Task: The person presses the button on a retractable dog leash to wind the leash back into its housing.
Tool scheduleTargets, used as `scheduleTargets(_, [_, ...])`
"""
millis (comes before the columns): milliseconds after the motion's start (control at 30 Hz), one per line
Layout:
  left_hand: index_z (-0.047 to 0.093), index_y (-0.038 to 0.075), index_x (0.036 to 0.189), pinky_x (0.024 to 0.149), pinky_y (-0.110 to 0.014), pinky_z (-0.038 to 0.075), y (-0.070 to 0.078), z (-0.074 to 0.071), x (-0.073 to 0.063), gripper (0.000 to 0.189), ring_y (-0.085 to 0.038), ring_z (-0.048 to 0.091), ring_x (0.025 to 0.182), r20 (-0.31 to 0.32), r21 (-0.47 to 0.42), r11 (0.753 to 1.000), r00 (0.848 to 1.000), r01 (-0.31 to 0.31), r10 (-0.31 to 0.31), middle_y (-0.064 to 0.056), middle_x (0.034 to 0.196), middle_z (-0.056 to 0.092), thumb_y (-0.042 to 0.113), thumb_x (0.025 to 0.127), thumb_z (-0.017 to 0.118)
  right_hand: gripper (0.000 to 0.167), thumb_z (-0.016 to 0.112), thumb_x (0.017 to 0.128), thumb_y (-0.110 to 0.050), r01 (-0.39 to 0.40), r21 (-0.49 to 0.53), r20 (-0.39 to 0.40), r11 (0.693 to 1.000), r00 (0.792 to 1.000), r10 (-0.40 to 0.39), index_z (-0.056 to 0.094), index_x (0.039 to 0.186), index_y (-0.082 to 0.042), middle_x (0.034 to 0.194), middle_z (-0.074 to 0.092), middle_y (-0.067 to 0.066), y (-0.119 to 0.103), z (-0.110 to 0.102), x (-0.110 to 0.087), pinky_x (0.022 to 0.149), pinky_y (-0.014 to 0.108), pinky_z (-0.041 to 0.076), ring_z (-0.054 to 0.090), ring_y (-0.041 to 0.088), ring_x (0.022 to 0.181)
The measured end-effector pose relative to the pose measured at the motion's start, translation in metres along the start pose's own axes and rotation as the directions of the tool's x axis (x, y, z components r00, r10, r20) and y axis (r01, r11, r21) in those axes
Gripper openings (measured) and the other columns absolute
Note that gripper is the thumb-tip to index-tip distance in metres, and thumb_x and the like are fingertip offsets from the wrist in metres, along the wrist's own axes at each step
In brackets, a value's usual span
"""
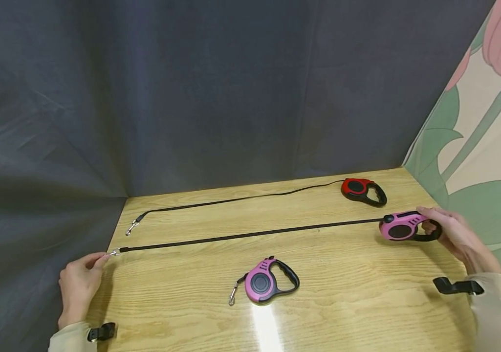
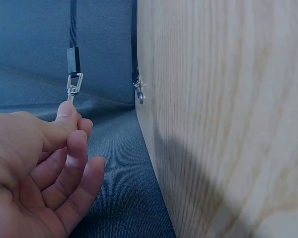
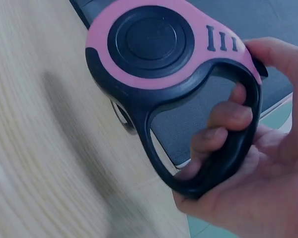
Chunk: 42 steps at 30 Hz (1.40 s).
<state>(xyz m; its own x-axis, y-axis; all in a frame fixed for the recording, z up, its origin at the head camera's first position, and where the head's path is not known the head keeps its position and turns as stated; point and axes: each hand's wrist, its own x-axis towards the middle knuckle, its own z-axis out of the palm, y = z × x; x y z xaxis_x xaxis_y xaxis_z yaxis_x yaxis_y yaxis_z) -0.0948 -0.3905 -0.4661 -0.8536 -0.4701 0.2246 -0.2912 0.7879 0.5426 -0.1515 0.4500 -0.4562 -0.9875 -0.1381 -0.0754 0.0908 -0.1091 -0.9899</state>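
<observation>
My right hand (image 1: pixel 454 234) grips the black loop handle of a pink retractable dog leash (image 1: pixel 399 229), fingers through the loop and thumb along the top. In the right wrist view the pink leash case (image 3: pixel 100 37) tilts above the table. A black leash strap (image 1: pixel 250 235) runs taut from it leftward across the table. At its far end, my left hand (image 1: pixel 80 285) pinches the metal snap clip (image 1: pixel 115 252) between thumb and index finger. The left wrist view shows that clip (image 2: pixel 73 89) at the fingertips, the other fingers loosely curled.
A second pink leash (image 1: pixel 260 282) lies in the front middle with its clip (image 1: pixel 232 295) beside it. At the back, a red leash (image 1: pixel 356 188) lies with its strap (image 1: pixel 232 199) drawn out to a clip (image 1: pixel 132 226). Dark cloth (image 1: pixel 232 98) hangs behind the wooden table (image 1: pixel 180 303).
</observation>
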Motion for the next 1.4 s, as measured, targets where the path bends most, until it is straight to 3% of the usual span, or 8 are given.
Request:
scheduleTargets(100, [0.078,-0.007,0.114,0.101,-0.069,0.039,0.001,0.000,-0.001,0.028,-0.057,0.065,0.110,0.002,0.001,1.000,1.000,0.004,-0.004,-0.032,0.111,0.075,0.019,0.102,0.074,0.030,0.044,0.112,-0.004,0.028,0.006,0.003,1.000,1.000,-0.028,0.065,0.092,-0.013,0.076,0.058,-0.005,0.003,0.002,0.000,0.058,0.035,0.025,0.045,0.013,0.066])
scheduleTargets(267, [0.077,-0.008,0.114,0.101,-0.069,0.038,0.003,0.001,-0.002,0.028,-0.056,0.065,0.109,0.000,0.003,1.000,1.000,0.008,-0.008,-0.032,0.111,0.075,0.017,0.102,0.073,0.028,0.054,0.109,-0.003,0.017,-0.080,-0.066,0.997,0.998,-0.022,0.071,0.104,-0.025,0.073,0.066,-0.007,0.003,0.006,-0.003,0.050,0.043,0.004,0.017,0.023,0.055])
scheduleTargets(367, [0.077,-0.008,0.113,0.100,-0.068,0.038,0.002,0.002,-0.003,0.028,-0.056,0.066,0.109,-0.003,0.001,1.000,1.000,0.004,-0.004,-0.032,0.111,0.075,0.017,0.102,0.074,0.027,0.056,0.109,-0.004,0.016,-0.105,-0.080,0.994,0.996,-0.024,0.070,0.108,-0.027,0.073,0.066,-0.008,0.004,0.008,-0.004,0.050,0.045,0.003,0.009,0.026,0.055])
scheduleTargets(1000, [0.078,-0.007,0.112,0.097,-0.066,0.041,0.001,0.003,-0.004,0.027,-0.054,0.068,0.106,-0.008,-0.004,1.000,1.000,-0.005,0.005,-0.031,0.110,0.076,0.018,0.102,0.074,0.024,0.056,0.109,-0.004,0.043,-0.140,-0.051,0.989,0.997,-0.050,0.070,0.104,-0.024,0.075,0.065,-0.010,0.006,0.018,-0.003,0.048,0.046,0.004,0.007,0.028,0.055])
scheduleTargets(1400, [0.077,-0.009,0.114,0.093,-0.064,0.043,0.001,0.005,-0.004,0.029,-0.053,0.069,0.103,-0.002,-0.013,1.000,1.000,-0.005,0.005,-0.033,0.111,0.075,0.017,0.102,0.074,0.026,0.058,0.108,-0.003,0.037,-0.175,-0.047,0.984,0.998,-0.046,0.072,0.103,-0.024,0.079,0.059,-0.011,0.009,0.025,0.001,0.054,0.045,0.008,0.019,0.022,0.061])
